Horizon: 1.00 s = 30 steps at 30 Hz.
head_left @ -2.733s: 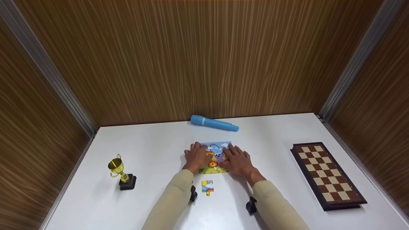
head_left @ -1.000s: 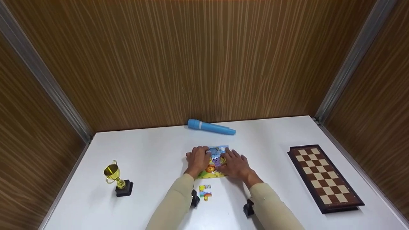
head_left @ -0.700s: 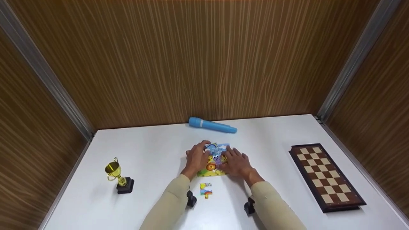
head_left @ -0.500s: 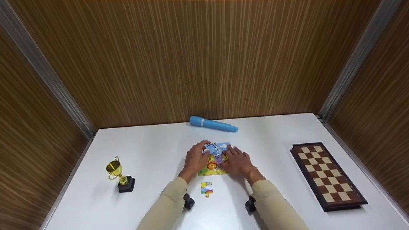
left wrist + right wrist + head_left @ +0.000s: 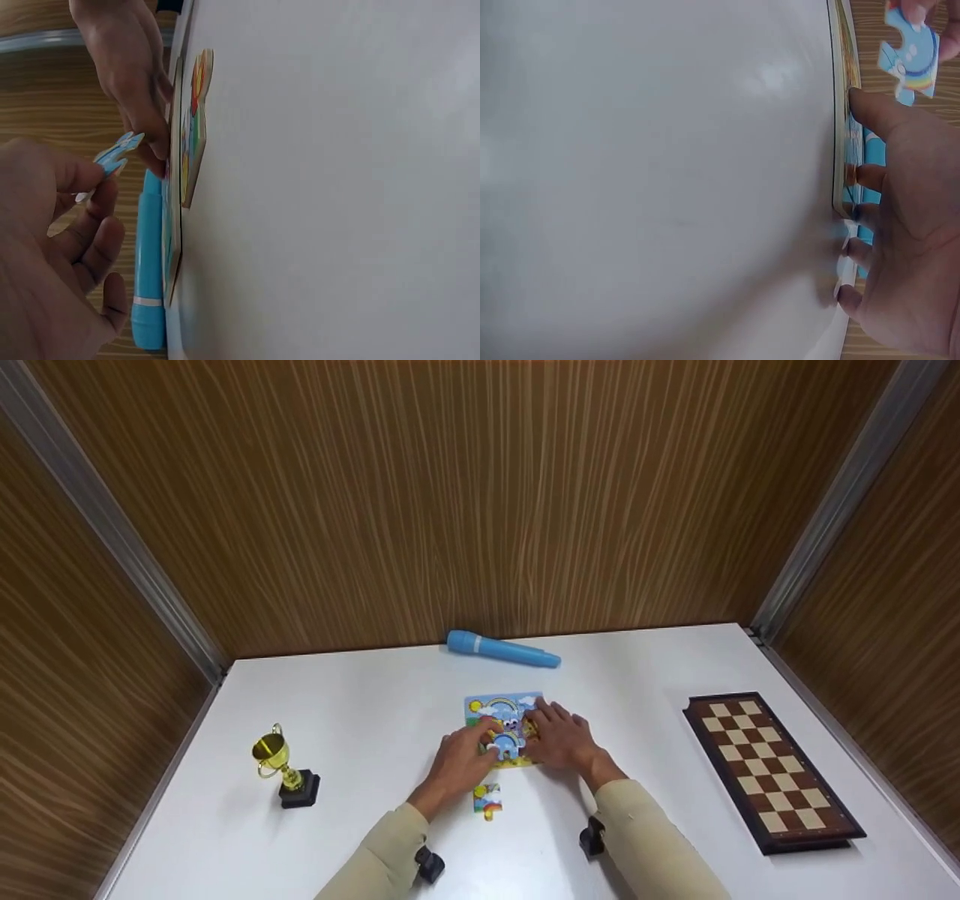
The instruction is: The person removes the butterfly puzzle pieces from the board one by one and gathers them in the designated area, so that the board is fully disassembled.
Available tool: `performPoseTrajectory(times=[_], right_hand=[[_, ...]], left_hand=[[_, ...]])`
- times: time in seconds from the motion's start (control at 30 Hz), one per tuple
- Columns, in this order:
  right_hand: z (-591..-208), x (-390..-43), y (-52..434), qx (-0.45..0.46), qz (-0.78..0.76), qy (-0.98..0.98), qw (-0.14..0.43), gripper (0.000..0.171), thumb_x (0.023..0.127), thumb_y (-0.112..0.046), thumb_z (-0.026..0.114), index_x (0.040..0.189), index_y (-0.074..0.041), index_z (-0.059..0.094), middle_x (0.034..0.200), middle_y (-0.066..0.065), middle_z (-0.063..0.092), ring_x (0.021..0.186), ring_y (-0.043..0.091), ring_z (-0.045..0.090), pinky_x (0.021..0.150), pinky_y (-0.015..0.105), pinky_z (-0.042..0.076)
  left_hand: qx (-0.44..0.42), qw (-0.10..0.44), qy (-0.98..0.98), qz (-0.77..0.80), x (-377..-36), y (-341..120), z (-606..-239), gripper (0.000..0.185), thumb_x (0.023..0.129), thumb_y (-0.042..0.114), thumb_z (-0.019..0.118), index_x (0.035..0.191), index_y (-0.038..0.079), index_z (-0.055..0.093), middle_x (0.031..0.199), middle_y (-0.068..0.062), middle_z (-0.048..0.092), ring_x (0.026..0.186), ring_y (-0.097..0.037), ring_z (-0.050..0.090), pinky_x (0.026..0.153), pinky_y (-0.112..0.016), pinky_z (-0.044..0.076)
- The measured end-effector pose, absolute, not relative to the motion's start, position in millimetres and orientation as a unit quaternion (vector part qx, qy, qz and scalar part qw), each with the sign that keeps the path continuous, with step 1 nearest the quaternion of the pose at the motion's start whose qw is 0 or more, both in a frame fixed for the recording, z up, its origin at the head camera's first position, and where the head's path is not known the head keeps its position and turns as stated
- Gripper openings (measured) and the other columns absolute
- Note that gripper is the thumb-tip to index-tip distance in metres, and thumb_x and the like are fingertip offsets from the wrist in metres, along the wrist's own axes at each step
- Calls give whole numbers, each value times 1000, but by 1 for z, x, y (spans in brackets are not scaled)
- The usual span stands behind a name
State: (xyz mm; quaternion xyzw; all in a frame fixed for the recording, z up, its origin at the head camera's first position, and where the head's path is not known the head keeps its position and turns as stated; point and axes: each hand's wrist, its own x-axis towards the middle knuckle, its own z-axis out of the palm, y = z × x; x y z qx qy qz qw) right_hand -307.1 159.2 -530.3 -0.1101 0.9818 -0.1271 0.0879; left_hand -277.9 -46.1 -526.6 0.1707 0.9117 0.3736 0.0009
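My left hand (image 5: 459,759) pinches a light-blue jigsaw piece (image 5: 921,58) with a rainbow printed on it, between thumb and index finger. The left wrist view shows this piece tilted and raised off the puzzle board (image 5: 174,217), other fingers loosely bent. In the head view it overlaps the front middle of the colourful board. My right hand (image 5: 564,739) rests on the board's right side, fingers spread, thumb tip on its surface and some fingertips on the table beyond the edge. Another jigsaw piece (image 5: 487,798), with a yellow and red print, lies just in front of the board.
A blue toy microphone (image 5: 504,649) lies behind the board. At left stands a small gold trophy (image 5: 273,751) on a black base. A folded chessboard (image 5: 772,769) lies at right. Wood-grain panels (image 5: 480,510) surround the white table (image 5: 360,720) at back and sides.
The left hand has come off the board's left side, taking the rainbow piece up and toward me, so the sunny upper left corner shows. The right hand has stayed on the board.
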Motion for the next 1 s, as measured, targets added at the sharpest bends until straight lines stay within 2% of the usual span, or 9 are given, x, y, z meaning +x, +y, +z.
performPoseTrajectory(times=[0.2,0.4,0.57,0.73,0.9,1.0], right_hand=[[-529,-308,162,-123,-137,980,78,58,95,-43,51,146,-18,40,161,10,22,147,37,22,110,64,23],[-527,-310,163,-126,-140,978,95,63,94,-51,51,147,-19,39,162,10,20,148,37,20,111,64,21],[-526,-310,165,-123,-150,975,106,63,94,-51,52,147,-21,38,162,10,18,148,37,18,111,64,20],[-526,-310,165,-127,-159,974,104,64,94,-51,53,148,-21,38,162,10,17,148,37,17,111,63,20],[-527,-310,166,-130,-159,973,104,64,94,-51,52,148,-20,37,162,10,17,148,37,17,112,63,20],[-527,-309,166,-131,-156,974,103,64,94,-51,52,148,-21,37,162,10,17,148,37,17,111,64,20]], left_hand=[[164,22,921,352,-264,-42,-523,25,91,27,62,116,27,61,93,12,63,88,-10,54,91,-40,35],[183,27,917,352,-257,-39,-524,17,88,24,62,105,27,61,83,15,63,82,-6,55,89,-41,34],[207,50,917,336,-251,-35,-526,15,85,24,62,99,26,58,78,17,60,75,-3,55,84,-38,33],[214,69,924,308,-248,-31,-528,13,83,23,66,94,24,60,73,17,59,77,-5,52,86,-39,31],[216,58,933,281,-246,-29,-530,10,82,22,68,92,22,65,70,16,57,81,-8,49,92,-42,29],[220,55,937,266,-245,-29,-530,11,83,23,67,94,22,69,68,16,56,82,-9,47,89,-42,28]])
